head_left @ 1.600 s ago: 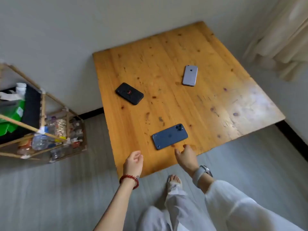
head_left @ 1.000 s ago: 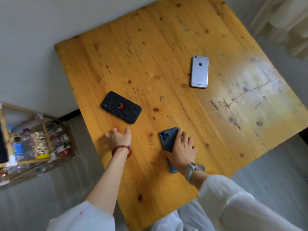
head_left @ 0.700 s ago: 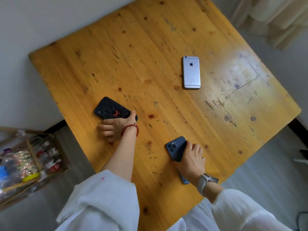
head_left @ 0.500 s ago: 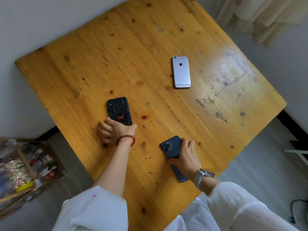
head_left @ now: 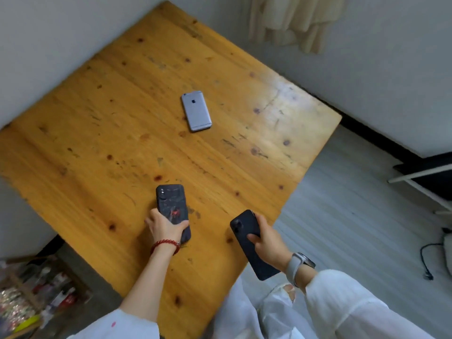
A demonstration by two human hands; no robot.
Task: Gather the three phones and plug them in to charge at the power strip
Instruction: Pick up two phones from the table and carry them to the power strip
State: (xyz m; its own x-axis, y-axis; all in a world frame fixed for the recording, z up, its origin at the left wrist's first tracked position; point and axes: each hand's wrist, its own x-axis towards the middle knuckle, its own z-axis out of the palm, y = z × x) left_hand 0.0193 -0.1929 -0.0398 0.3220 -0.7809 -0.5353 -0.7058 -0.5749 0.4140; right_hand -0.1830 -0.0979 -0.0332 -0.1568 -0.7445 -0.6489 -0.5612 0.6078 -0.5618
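Note:
My left hand (head_left: 164, 228) grips the black phone with a red spider mark (head_left: 172, 204) near the wooden table's (head_left: 97, 133) front edge. Whether the phone still rests on the wood is hard to tell. The dark blue phone (head_left: 249, 243) is lifted off the table in my right hand (head_left: 267, 243), back and camera facing up, beyond the table's right edge. A silver phone (head_left: 196, 111) lies face down further back, near the middle of the table, apart from both hands. No power strip is in view.
A wooden rack with bottles and packets (head_left: 27, 297) stands on the floor at lower left. A curtain (head_left: 293, 18) hangs at the far right corner. At the right are a white frame (head_left: 415, 182) and a black cable (head_left: 426, 263) on the grey floor.
My right hand has lifted the blue phone off the table and drawn it toward me. My left hand has closed round the black phone and pulled it nearer. The view has swung right.

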